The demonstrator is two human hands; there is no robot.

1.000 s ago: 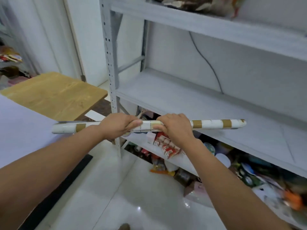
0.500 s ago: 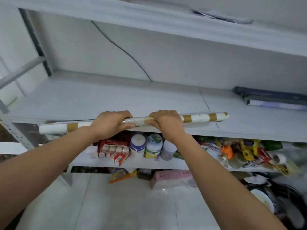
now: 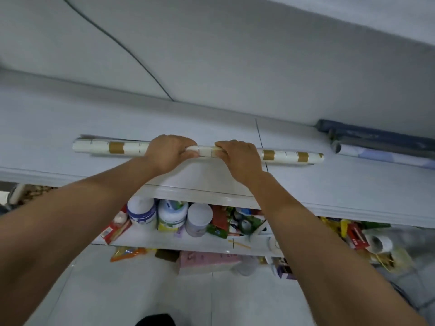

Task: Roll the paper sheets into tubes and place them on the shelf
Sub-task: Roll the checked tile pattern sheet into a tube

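Two hands, left and right, around one paper tube on shelf

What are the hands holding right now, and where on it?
Both grip the white rolled paper tube with brown tape bands, around its middle: left hand just left of centre, right hand just right, ends free.

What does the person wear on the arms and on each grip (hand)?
Nothing worn shows. The left grip and right grip are bare: no gloves, rings or markings visible. The left forearm and right forearm are bare to the picture's edge, with no sleeve, watch or band in view.
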